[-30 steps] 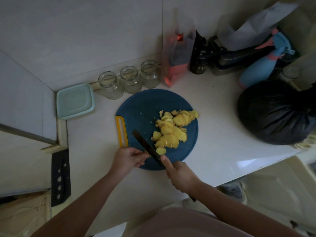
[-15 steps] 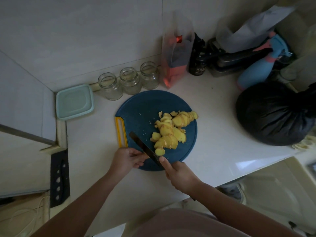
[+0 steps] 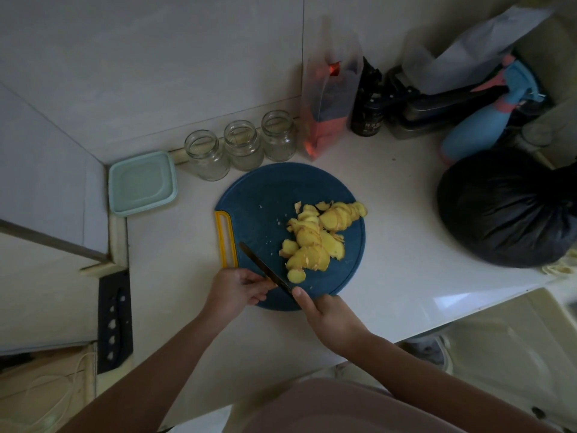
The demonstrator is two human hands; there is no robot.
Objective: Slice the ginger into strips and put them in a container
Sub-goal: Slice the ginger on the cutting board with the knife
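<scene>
On the blue cutting board (image 3: 265, 195), near the middle of the worktop (image 3: 390, 276), the ginger (image 3: 315, 242) lies as a heap of yellow slices on the board's right half. None of it looks cut into strips yet, so the task seems to be in its early part.

The right hand (image 3: 331, 317) is wrapped round the handle of the knife (image 3: 262, 265) at the board's near edge, with its forefinger laid straight along the back of the blade. The blade runs on a slant from there toward the yellow grip at the board's left edge. The left hand (image 3: 237, 290) sits at the near-left rim, fingers curled in with the tips against the blade's left side. A small orange fleck shows there, but I cannot tell whether the fingers pinch a piece or only steady the blade.

What the next cut turns on is this: the heap lies on the far-right side of the blade, its long axis running from the board's near edge toward the far-right edge — roughly across the blade's own line. The lowest slice is just beside the blade's heel, and the right hand is the nearer one.

The pale green container (image 3: 142, 184) sits by the worktop's far-left corner — nearer the left hand, apart from the board and apparently lidded.
</scene>
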